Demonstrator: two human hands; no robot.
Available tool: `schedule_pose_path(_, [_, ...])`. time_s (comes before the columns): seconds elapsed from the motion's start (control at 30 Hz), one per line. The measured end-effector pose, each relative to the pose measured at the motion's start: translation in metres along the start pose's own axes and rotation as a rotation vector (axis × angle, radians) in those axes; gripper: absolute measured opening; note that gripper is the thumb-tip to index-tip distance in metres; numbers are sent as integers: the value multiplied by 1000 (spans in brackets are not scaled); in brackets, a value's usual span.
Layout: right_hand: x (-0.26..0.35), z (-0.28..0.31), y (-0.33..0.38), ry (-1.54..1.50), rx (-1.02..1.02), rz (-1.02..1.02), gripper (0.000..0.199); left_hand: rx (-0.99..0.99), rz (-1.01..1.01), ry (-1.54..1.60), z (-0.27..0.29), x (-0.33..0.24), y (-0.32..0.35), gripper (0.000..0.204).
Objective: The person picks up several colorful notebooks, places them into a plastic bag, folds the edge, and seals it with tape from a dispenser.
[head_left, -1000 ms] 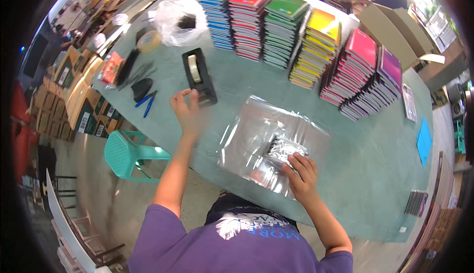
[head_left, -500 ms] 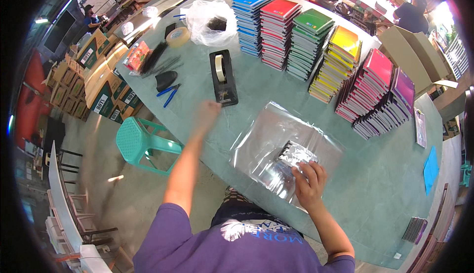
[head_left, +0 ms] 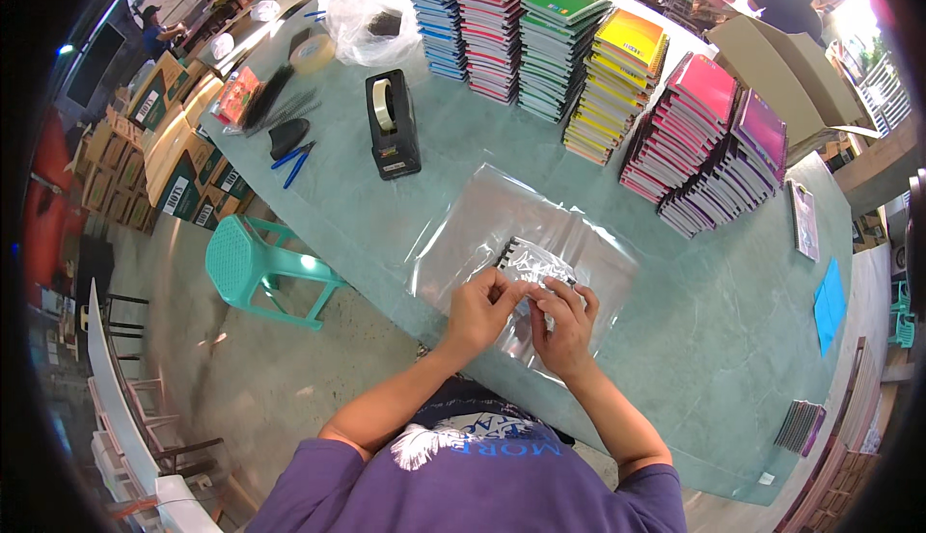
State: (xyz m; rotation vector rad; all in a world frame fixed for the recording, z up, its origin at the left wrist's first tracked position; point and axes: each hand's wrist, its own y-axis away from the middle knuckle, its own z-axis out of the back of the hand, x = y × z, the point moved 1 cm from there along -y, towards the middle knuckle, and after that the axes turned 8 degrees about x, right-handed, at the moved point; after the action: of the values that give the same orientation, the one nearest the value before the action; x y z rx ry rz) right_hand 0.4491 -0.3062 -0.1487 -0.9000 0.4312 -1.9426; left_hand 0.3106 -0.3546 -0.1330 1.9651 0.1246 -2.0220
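A small bundle (head_left: 542, 261) wrapped in shiny clear plastic, with black spiral binding along its left end, lies on clear plastic sheets (head_left: 453, 234). My left hand (head_left: 476, 313) is at its near left side, thumb and forefinger pinched together; anything between them is too small to make out. My right hand (head_left: 563, 326) grips the near right edge of the wrapped bundle with bent fingers. The fingertips of both hands almost meet there. Beyond the sheets, to the left, stands a black tape dispenser (head_left: 394, 137) with a roll of tape in it.
Stacked spiral notebooks (head_left: 588, 89) in several colours line the table's far side. Blue-handled pliers (head_left: 294, 164), a tape roll (head_left: 313, 54) and a plastic bag (head_left: 371, 27) lie at left. An open carton (head_left: 786, 84) stands far right, a green stool (head_left: 260, 263) by the left edge.
My left hand has come from beside the tape dispenser to the wrapped bundle, its fingers now pinched. My right hand stays at the bundle. The whole view has shifted slightly.
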Motion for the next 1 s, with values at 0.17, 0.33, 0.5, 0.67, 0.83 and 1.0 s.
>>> schedule_pose_path(0.17, [5,6,-2,-121,40,-61,45,-147,-168,-212,-1,12,7,26])
schedule_pose_path(0.33, [18,16,-16,-121,55,-185,55,-161,-180,-175,5,37,1,34])
schedule_pose_path(0.5, [6,30,-62,51,257,-334,57,-70,-212,-344,23,57,6,34])
schedule_pose_path(0.67, [-56,24,-96,-360,761,-625,60,580,-1,-472,13,39,35,23])
schedule_pose_path(0.83, [14,17,-114,252,910,-285,73,1173,231,-39,-33,62,52,25])
schedule_pose_path(1.0, [-13,67,-88,-749,440,-626,79,631,241,588,-27,98,14,60])
